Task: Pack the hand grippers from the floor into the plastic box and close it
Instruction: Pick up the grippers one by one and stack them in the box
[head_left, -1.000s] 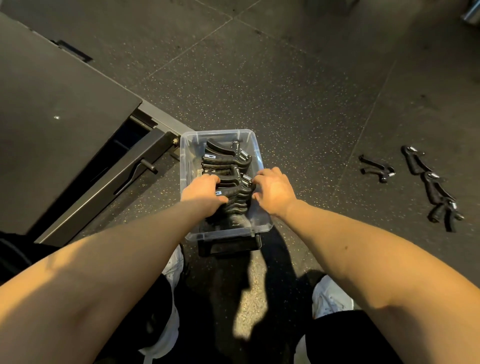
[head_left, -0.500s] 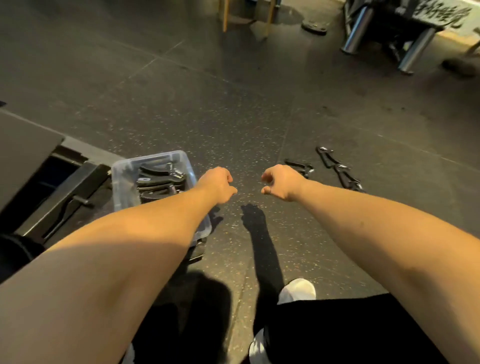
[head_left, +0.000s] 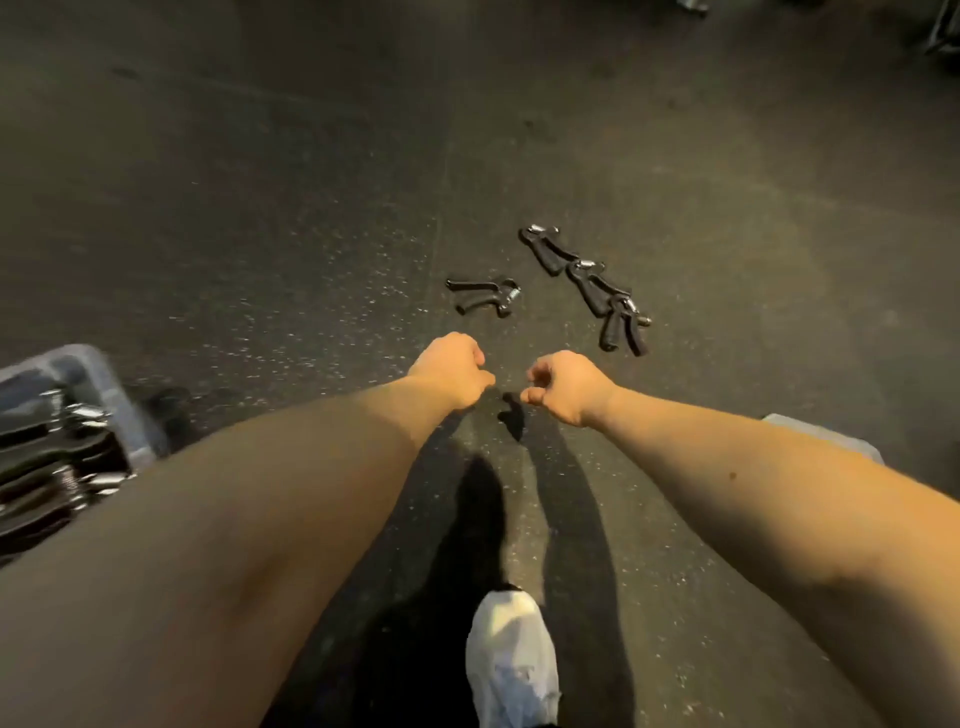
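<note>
The head view looks down at a dark speckled floor (head_left: 311, 234), with one white shoe (head_left: 511, 660) at the bottom middle. Both bare arms stretch forward beyond the shoe. The left hand (head_left: 452, 371) is clenched into a fist with nothing in it. The right hand (head_left: 569, 387), just to its right and apart from it, has its fingers curled in toward the thumb and also holds nothing. Both hands are above the floor, straight ahead of the shoe.

Farther ahead of the shoe than the hands, a lone hand gripper (head_left: 483, 296) lies on the floor. Ahead and to the right of the shoe, three more hand grippers (head_left: 592, 283) lie in a slanting line, end to end.

Well to the left of the shoe, at the picture's edge, stands the plastic box (head_left: 88, 364), open and blurred, with packed hand grippers (head_left: 52, 447) inside. To the right of the shoe a pale grey thing (head_left: 831, 436) shows behind the right forearm; what it is cannot be told.
</note>
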